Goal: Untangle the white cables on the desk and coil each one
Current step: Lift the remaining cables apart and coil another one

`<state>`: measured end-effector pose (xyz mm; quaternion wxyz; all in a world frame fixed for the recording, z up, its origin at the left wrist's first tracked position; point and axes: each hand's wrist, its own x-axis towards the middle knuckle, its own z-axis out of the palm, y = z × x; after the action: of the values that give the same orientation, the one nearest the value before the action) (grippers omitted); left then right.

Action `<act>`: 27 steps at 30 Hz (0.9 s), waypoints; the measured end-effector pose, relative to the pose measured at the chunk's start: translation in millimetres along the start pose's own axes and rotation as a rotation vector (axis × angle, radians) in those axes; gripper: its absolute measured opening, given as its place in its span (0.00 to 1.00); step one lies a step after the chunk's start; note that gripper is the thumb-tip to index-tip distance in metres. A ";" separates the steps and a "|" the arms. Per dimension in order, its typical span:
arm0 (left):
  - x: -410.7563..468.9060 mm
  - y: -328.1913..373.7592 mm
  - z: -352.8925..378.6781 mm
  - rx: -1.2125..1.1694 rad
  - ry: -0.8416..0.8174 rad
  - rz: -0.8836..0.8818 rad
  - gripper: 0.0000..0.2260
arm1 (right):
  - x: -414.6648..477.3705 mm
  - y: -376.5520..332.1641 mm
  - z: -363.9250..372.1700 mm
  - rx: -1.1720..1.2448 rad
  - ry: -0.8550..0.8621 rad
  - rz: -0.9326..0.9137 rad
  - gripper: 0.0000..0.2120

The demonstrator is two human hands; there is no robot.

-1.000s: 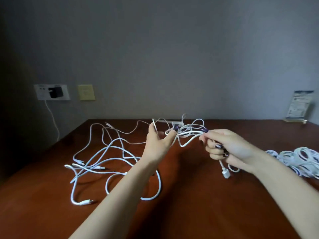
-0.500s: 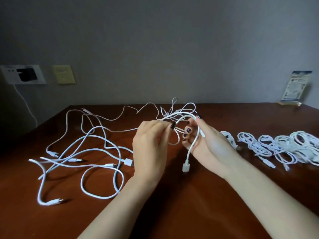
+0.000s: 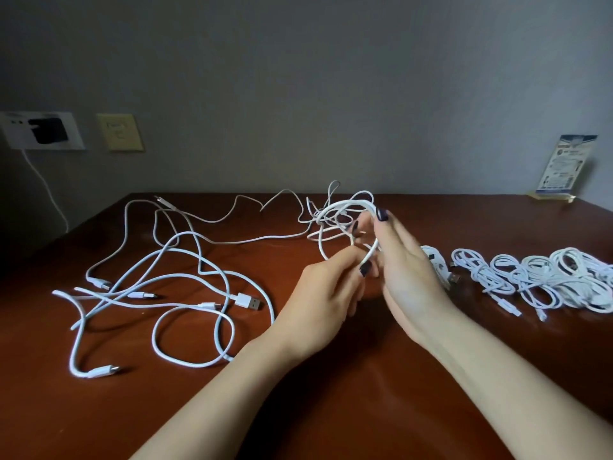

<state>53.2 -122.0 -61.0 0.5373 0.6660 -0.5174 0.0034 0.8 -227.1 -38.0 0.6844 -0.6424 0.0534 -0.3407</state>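
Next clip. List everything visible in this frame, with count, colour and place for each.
loose cables: several, white, tangled on desk's left half
held cable: one, white, partly looped, above desk centre
coiled cables: several, count unclear, white, desk's right side
desk: one, reddish-brown, foreground
socket plate: one, white, left wall
charger: one, black, in socket plate
cord: one, white, hanging below socket plate
switch plate: one, yellowish, right of socket plate
card on stand: one, blue and white, desk's far right
left hand: one, pinching held cable
right hand: one, holding held cable's loops
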 end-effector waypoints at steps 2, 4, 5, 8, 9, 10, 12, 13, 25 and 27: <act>3.1 1.3 -2.0 -0.092 0.073 -0.018 0.09 | -1.7 -5.6 -2.4 -0.224 0.073 -0.202 0.16; 8.6 0.3 -6.7 -0.190 0.196 -0.063 0.10 | 1.6 -2.9 -8.9 -0.402 0.094 -0.375 0.17; 11.2 -1.1 -11.1 -0.237 0.269 -0.090 0.11 | 3.2 0.4 -12.5 -0.480 0.091 -0.445 0.17; 14.9 -7.9 -28.4 -0.311 0.505 -0.160 0.12 | 4.5 5.5 -19.3 -0.691 -0.003 -0.651 0.17; 14.8 -10.7 -34.4 -0.326 0.569 -0.189 0.12 | 4.3 7.1 -19.3 -0.749 -0.073 -0.682 0.17; 14.5 -14.4 -40.0 -0.334 0.618 -0.213 0.12 | 4.6 9.0 -18.4 -0.797 -0.170 -0.670 0.17; 13.0 -20.2 -48.0 -0.355 0.682 -0.253 0.12 | 4.9 13.1 -16.6 -0.907 -0.414 -0.564 0.18; 12.6 -22.1 -50.7 -0.376 0.706 -0.269 0.13 | 5.3 15.1 -15.8 -0.989 -0.545 -0.486 0.20; 8.6 3.3 -51.8 -0.699 0.167 -0.191 0.11 | 9.1 5.4 -12.2 -0.669 -0.025 -0.391 0.21; 7.4 7.8 -50.8 -0.822 -0.011 -0.202 0.11 | 10.0 10.9 -8.4 -0.534 -0.124 -0.217 0.26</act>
<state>79.3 -89.6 -29.8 0.7532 0.4436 -0.4105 -0.2596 8.4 -240.1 -45.8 0.4529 -0.8213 0.0301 -0.3457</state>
